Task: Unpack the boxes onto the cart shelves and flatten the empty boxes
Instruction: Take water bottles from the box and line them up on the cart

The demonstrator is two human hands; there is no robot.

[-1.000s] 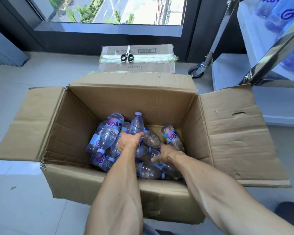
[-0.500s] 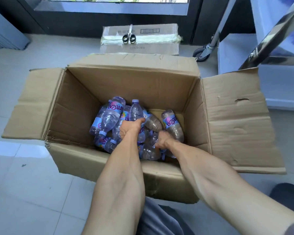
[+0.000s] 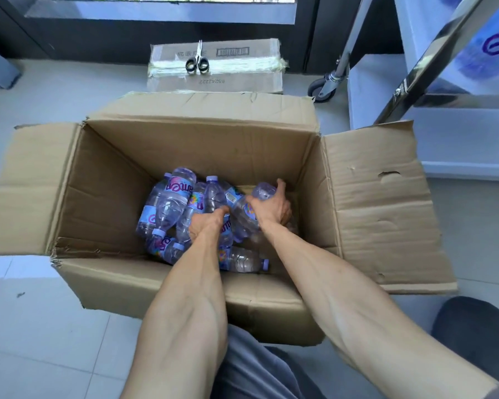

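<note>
Open cardboard box, clear purple-capped bottles jumbled inside.

Stockroom-like tiled room: steel cart, taped carton, window.

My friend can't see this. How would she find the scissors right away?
Start at the big open box full of water bottles in the middle of the floor. Just behind it, near the dark window wall, lies a smaller taped-up box. The scissors rest on top of its tape strip, black loop handles toward you, the only metal tool there.
</note>
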